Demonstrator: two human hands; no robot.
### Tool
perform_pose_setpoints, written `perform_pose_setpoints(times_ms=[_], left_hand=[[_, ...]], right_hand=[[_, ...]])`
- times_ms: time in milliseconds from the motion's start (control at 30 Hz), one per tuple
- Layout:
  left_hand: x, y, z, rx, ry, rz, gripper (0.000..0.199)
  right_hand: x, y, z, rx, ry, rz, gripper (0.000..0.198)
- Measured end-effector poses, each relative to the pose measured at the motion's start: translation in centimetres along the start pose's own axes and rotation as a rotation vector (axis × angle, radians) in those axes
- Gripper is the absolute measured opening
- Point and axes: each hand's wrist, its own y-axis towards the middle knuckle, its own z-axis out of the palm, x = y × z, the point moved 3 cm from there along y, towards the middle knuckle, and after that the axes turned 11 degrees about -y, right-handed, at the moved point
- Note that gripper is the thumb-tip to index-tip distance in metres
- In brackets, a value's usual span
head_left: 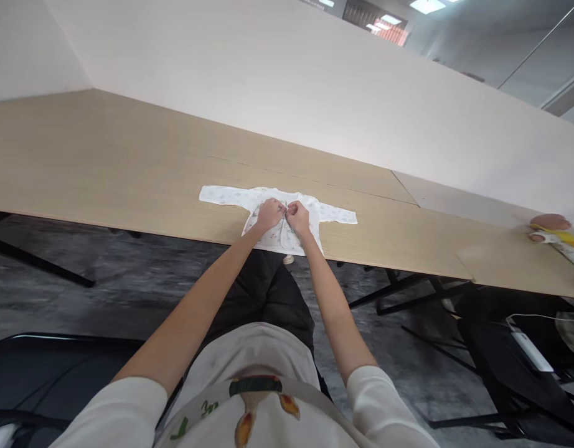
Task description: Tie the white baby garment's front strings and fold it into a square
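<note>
A small white baby shirt (261, 198) with a faint print lies flat on the table, both sleeves spread out and its lower hem at the table's front edge. Over the middle of its front opening, my left hand (271, 213) and my right hand (297, 218) meet, almost touching. The fingers of each are pinched together on the shirt's front edges. Whether a button or snap sits between the fingertips is too small to make out.
The long wooden table (128, 155) runs across, with a white partition (249, 81) behind it. A doll-like bundle in yellow and white (564, 238) lies at the far right. Black chairs stand at left (58, 373) and right (497, 367), the right one bearing a white power strip (532, 351).
</note>
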Motion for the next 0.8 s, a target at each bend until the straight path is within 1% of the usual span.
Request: perform_pose_setpoints(times_ms=[267,467,667,800], left_hand=[[0.61,0.23,0.28,-0.013,-0.083,0.064,0.022],[0.79,0.34,0.15,-0.009,-0.179,0.097,0.018],[0.68,0.37,0.08,-0.013,-0.244,0.079,0.023],[0.44,0.14,-0.25,-0.012,-0.271,0.048,0.025]], right_hand=[[-0.48,0.20,-0.29,-0.051,0.026,0.118,0.015],[-0.53,0.06,-0.45,-0.021,0.124,0.122,0.020],[-0.76,0.19,-0.26,-0.026,0.143,0.153,0.023],[-1.04,0.51,-0.25,-0.066,0.179,0.198,0.024]])
